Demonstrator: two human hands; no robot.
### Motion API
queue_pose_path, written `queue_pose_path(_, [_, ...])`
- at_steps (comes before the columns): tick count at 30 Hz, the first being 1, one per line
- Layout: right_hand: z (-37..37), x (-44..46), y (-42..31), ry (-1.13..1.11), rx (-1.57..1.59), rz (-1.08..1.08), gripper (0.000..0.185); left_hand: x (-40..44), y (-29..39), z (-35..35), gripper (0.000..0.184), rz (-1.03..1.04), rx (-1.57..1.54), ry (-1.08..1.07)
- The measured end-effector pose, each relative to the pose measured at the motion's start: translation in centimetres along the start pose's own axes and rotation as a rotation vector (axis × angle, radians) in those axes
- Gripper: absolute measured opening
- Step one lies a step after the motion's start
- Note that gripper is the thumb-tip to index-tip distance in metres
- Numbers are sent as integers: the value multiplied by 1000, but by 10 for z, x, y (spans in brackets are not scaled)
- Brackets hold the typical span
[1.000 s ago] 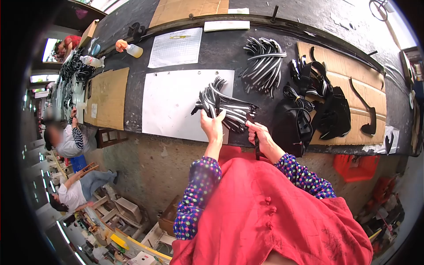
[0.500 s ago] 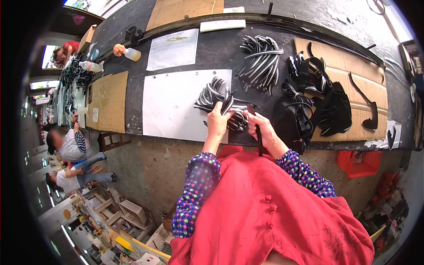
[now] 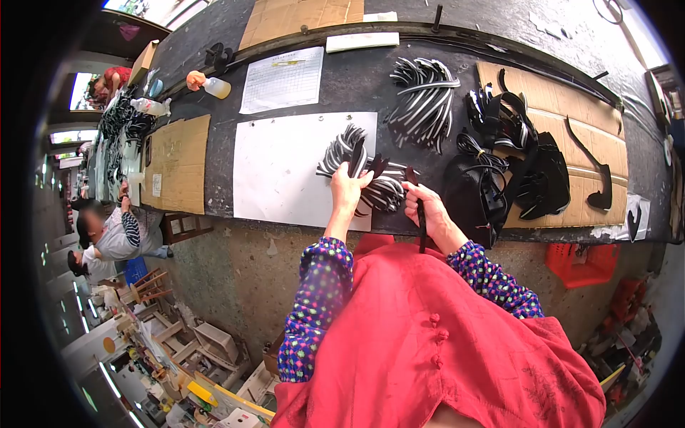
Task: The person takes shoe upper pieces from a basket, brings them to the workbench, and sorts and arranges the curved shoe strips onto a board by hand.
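Observation:
My left hand point(image 3: 345, 190) is closed on dark strips point(image 3: 357, 153) that stick up past its fingertips. Beneath and around it lies a bundle of black-and-white striped strips point(image 3: 385, 195), partly over a white sheet point(image 3: 285, 171). To the right, my right hand point(image 3: 429, 211) grips a narrow black strap point(image 3: 421, 222). One end of the strap pokes above the fingers, and the other hangs down in front of the red garment. A small gap separates the two hands.
Another striped bundle point(image 3: 422, 100) lies further back. On the right, black pieces point(image 3: 546, 175) rest on cardboard point(image 3: 599, 135). A printed form point(image 3: 282, 80) and a bottle point(image 3: 216, 88) sit behind the white sheet. A red crate point(image 3: 581, 265) stands below the table. People work at the left.
My left hand now shows a dark strip upright at its fingers and has shifted slightly left. The right hand, still holding the black strap, has moved a little apart from the bundle.

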State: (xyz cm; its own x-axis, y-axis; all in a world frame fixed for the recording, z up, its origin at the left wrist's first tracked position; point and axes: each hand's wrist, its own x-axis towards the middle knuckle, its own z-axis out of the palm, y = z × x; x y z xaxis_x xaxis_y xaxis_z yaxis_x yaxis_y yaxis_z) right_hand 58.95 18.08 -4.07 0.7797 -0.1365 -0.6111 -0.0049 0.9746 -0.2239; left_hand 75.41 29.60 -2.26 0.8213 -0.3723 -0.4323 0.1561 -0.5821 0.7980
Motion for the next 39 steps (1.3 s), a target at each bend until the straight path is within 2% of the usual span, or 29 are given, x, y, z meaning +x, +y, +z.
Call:
queue_pose_path(8, [-2,-1,1,5,9,-1,15,-11,14,-2,64,-27,-53,12])
queue_pose_path(10, [-2,-3,0,0,-6,-15,16,-15,19,-4,52,-42,-147,-52])
queue_pose_path(11, [0,-4,-1,-4,-18,-30,16,-16,18,-5,52,-40,-150,-49])
queue_pose_path(14, [6,-7,-3,35,-139,-65,18,-21,16,-7,27,94,-235,-115])
queue_pose_path(18, [18,-10,-12,24,-227,-77,21,-33,23,-14,26,75,-222,-90])
queue_pose_path(23, [28,-10,-21,37,-306,-89,24,-49,22,-30,26,-41,-431,-72])
queue_pose_path(37, [68,-9,-40,32,-515,-108,20,-81,7,-54,24,-46,-776,-21])
queue_pose_path(39, [72,-3,-44,-27,-568,-130,19,-84,3,-57,23,-53,-788,-6])
